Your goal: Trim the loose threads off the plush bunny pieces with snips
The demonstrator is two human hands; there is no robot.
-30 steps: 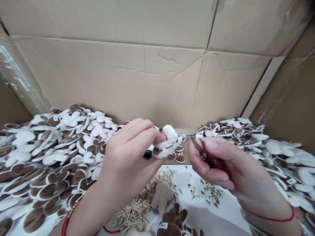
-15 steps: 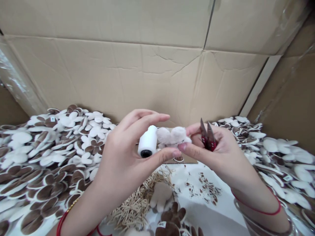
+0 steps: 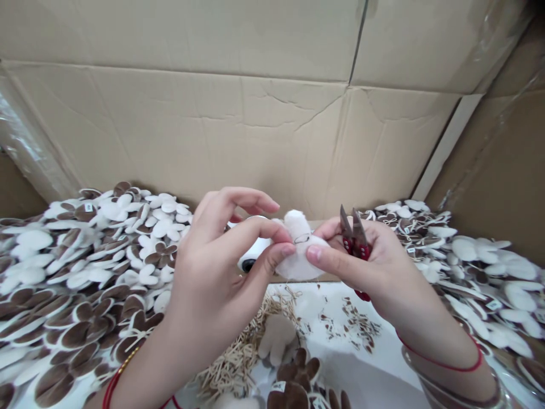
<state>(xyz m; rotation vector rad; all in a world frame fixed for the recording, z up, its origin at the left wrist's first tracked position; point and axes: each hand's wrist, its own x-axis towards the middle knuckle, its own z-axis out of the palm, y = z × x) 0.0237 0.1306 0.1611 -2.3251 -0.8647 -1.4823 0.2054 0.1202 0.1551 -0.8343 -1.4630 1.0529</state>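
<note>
A small white plush piece (image 3: 300,266) with rounded lobes is held up between my two hands. My left hand (image 3: 217,255) pinches its left edge between thumb and forefinger, the other fingers raised and curved. On the right side, my right hand (image 3: 378,261) grips the piece with thumb and forefinger. That same hand also carries red-handled thread snips (image 3: 360,244), blades apart and pointing up. A dark loop of thread (image 3: 302,237) lies across the plush near the fingertips. Behind my left hand stands a white spool (image 3: 255,250), partly hidden by the fingers.
Heaps of white and brown plush pieces lie at left (image 3: 89,312) and right (image 3: 481,267). Below my hands are a pile of tan strips (image 3: 238,352), brown plush pieces (image 3: 298,369) and small brown scraps (image 3: 360,324) on a white surface. A cardboard wall (image 3: 255,125) rises behind.
My left thumb and forefinger have come together onto the plush piece. The piece has turned, now showing a flatter white face and one upright lobe.
</note>
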